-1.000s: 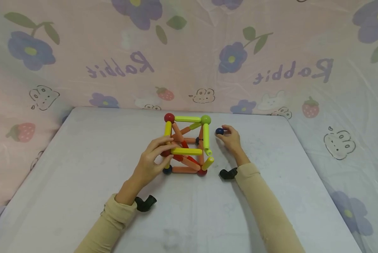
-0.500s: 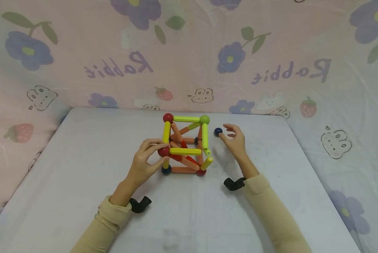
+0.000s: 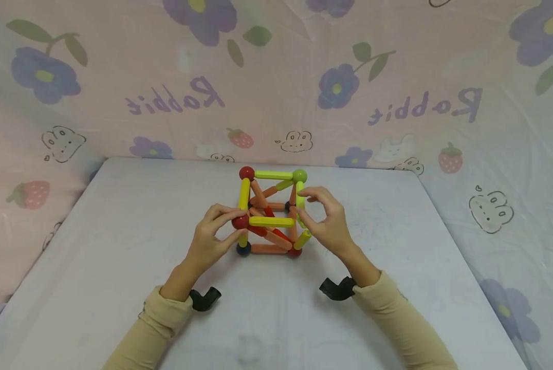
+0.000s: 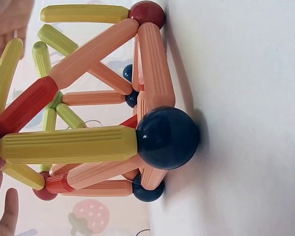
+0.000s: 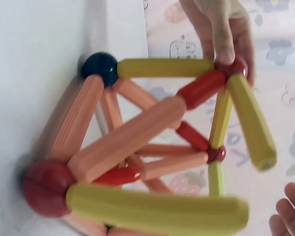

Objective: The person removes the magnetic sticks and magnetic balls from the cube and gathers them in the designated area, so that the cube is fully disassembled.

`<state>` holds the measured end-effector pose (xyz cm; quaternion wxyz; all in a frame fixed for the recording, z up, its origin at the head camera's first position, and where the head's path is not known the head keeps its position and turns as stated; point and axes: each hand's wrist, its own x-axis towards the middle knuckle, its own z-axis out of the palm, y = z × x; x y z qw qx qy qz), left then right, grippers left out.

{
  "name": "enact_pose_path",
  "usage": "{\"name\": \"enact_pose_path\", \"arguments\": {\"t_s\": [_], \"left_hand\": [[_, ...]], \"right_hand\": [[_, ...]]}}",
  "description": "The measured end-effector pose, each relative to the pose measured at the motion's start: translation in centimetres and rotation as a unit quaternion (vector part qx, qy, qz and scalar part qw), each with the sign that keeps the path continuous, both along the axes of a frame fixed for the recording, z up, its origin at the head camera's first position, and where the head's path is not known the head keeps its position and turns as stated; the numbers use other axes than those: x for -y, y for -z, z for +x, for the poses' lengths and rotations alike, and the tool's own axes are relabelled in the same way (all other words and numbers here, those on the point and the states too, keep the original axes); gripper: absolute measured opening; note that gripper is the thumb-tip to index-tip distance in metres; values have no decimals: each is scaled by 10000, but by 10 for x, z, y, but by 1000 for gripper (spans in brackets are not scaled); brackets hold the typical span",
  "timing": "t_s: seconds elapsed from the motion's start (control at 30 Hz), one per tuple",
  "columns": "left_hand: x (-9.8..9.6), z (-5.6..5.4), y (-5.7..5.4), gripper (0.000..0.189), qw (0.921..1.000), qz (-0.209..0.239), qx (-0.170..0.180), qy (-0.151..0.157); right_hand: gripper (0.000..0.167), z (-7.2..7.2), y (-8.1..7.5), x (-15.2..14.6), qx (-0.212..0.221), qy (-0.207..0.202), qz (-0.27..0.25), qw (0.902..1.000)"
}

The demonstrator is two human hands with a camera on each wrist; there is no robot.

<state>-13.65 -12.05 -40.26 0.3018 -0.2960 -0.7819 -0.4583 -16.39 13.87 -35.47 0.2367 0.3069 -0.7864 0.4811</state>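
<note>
The left hand [image 3: 212, 234] pinched a red ball [image 3: 241, 222] at the stick frame's [image 3: 272, 222] near-left top corner; the right hand [image 3: 329, 223], fingers spread, hovered by its right side, contact unclear! Its base [image 3: 269, 248] stood joined on the table [image 3: 276, 308]; its near-right top corner looked unfinished, ball-less.
</note>
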Motion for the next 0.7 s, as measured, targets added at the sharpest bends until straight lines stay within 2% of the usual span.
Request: {"name": "enact_pose_path", "arguments": {"t_s": [0.2, 0.33, 0.57, 0.7], "left_hand": [[-1, 0, -1, 44, 10000, 29, -11, -9], [-1, 0, -1, 44, 10000, 42, -40, 3], [-1, 0, -1, 44, 10000, 53, -47, 6], [-1, 1, -1, 44, 10000, 69, -13, 22]], "right_hand": [[31, 7, -6, 18, -334, -578, 804, 9945], [33, 8, -8, 28, -345, -845, 1246, 9880], [33, 6, -9, 43, -390, -938, 2164, 9710], [33, 6, -9, 48, -449, -895, 2457, 9642]]}}
